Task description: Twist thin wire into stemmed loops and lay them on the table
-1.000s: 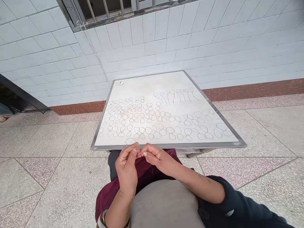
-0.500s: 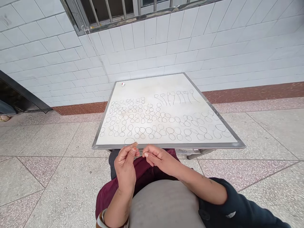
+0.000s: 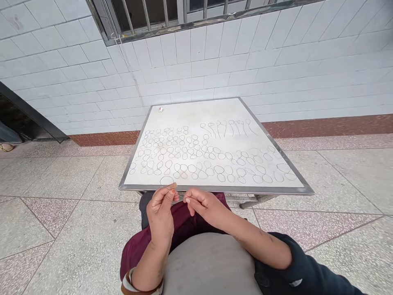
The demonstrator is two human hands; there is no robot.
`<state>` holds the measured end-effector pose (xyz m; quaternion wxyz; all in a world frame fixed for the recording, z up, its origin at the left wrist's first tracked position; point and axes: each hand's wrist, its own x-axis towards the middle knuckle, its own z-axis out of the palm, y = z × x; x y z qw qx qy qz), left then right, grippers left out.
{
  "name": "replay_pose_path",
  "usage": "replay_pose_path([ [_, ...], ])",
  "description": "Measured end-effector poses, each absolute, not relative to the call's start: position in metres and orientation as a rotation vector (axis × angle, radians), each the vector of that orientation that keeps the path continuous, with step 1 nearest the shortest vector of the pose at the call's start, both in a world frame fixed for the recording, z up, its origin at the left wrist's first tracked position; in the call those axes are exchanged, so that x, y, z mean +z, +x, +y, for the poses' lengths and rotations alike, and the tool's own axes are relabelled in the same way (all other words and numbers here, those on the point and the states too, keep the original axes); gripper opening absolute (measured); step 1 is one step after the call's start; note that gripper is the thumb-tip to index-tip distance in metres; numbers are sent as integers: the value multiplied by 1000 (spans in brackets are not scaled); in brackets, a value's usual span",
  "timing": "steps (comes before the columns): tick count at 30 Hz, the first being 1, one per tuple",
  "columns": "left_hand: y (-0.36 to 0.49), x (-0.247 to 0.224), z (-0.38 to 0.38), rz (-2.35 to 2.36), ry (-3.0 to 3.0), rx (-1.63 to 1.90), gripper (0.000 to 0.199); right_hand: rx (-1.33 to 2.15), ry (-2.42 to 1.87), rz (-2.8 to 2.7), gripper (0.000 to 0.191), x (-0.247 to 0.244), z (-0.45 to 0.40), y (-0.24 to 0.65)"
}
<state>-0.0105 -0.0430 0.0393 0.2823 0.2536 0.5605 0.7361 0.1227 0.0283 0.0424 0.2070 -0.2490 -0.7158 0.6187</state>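
Observation:
My left hand (image 3: 161, 215) is closed in a pinch on a thin dark wire, whose round loop (image 3: 161, 178) sticks up past my fingertips at the table's near edge. My right hand (image 3: 206, 206) is closed just beside it, thumb against forefinger. A faint strand seems to run between the two pinches, too fine to follow clearly. Beyond my hands, rows of wire figure-eights (image 3: 221, 173) lie on the white tabletop (image 3: 181, 112). Several single-loop wires with long tails (image 3: 232, 128) lie in a row farther back on the right.
A small white and red item (image 3: 161, 109) sits at the table's far left corner. A grey metal rim (image 3: 251, 189) edges the table. Behind it stands a tiled wall (image 3: 208, 69) with a barred window (image 3: 166, 14). Speckled floor (image 3: 98, 225) surrounds the table.
My view has shifted slightly. Both hands keep nearly the same pinched pose over the near edge, and the wires on the table lie as before.

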Motion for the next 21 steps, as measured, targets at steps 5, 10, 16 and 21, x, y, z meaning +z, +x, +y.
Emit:
replay_pose_path([
  [5,-10,41,-46,1452,702,1971,16,2135,-529,-1722,28,39,23,129],
  [10,-7,40,-51,1426,772,1952,15,2318,-553,-1578,26,36,18,135],
  [16,-1,37,-58,1439,796,1968,12,2144,-648,-1670,28,29,8,136],
  [21,4,33,-65,1401,763,1993,12,1954,-664,-1840,35,28,-2,139],
])
